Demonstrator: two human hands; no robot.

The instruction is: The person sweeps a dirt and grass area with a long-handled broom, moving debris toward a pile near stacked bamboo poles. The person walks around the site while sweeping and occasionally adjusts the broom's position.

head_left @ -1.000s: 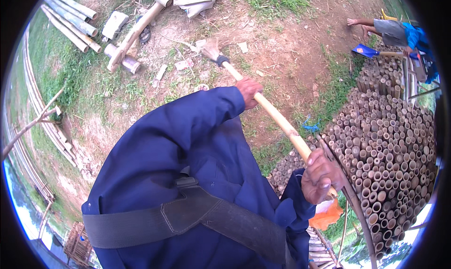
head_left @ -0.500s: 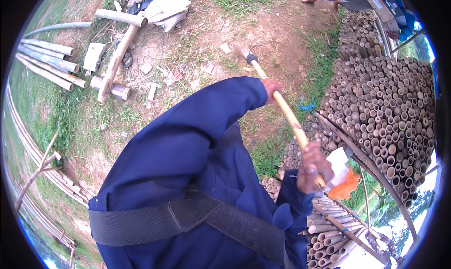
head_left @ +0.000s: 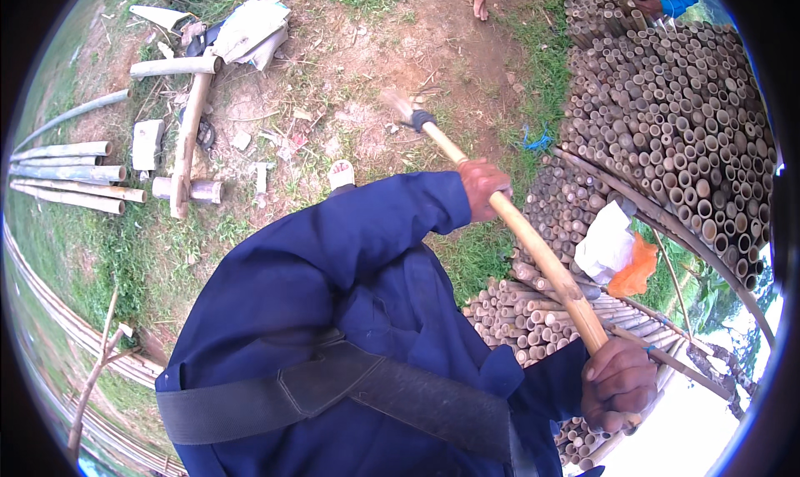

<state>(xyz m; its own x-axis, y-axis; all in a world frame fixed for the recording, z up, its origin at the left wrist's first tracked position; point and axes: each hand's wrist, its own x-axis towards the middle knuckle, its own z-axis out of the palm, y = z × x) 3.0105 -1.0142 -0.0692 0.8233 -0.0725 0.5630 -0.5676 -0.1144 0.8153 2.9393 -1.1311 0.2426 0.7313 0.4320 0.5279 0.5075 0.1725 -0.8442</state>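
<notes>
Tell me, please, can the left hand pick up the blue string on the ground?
Probably not: the left hand is wrapped around the pale pole, and the blue string lies apart from it.

Cut bamboo lengths (head_left: pixel 667 127), open ends showing, crowd a broad pile at right, with blue string (head_left: pixel 536 138) in the grass just beside it. A crumpled orange sheet (head_left: pixel 637 267) lies next to a white one. At left, long poles (head_left: pixel 75 174) rest on grassy ground near a pale block (head_left: pixel 148 142); another worker's bare foot (head_left: pixel 481 4) meets reddish dirt at top.
</notes>
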